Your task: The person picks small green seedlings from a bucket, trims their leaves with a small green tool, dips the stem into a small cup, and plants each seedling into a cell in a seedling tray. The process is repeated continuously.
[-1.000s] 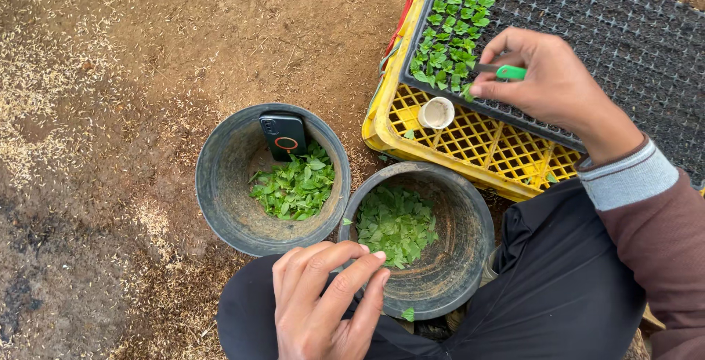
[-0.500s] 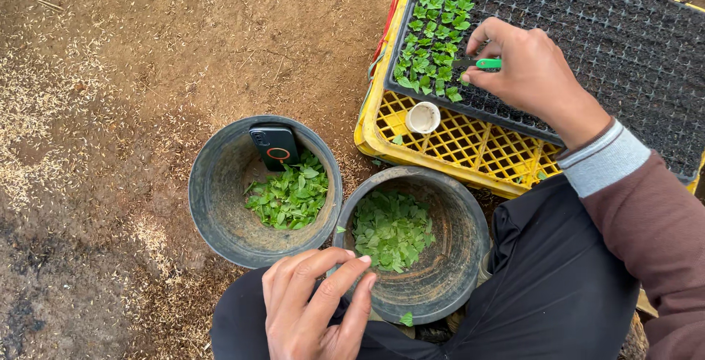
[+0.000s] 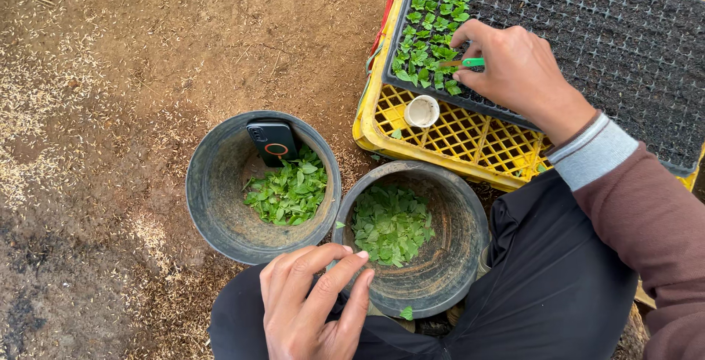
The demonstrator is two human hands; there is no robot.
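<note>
My right hand (image 3: 518, 74) rests on the black seedling tray (image 3: 602, 44) and grips a small green-tipped tool (image 3: 470, 62), its tip among the green seedlings (image 3: 429, 30) at the tray's left end. My left hand (image 3: 312, 308) hovers by the near rim of the right grey pot (image 3: 470, 257), fingers together, holding nothing that I can see. That pot holds loose green seedlings (image 3: 389, 224). The left grey pot (image 3: 209, 198) holds more seedlings (image 3: 286, 191) and a dark phone (image 3: 272, 141) leaning on its wall.
The tray lies on a yellow plastic crate (image 3: 455, 140) with a small white cup (image 3: 421, 110) on it. Bare soil strewn with husks surrounds the pots to the left. My dark trousers (image 3: 551, 294) fill the lower right.
The view has shifted slightly. My right hand stays on the tray with the tool among the seedlings, and my left hand has hardly moved beside the right pot.
</note>
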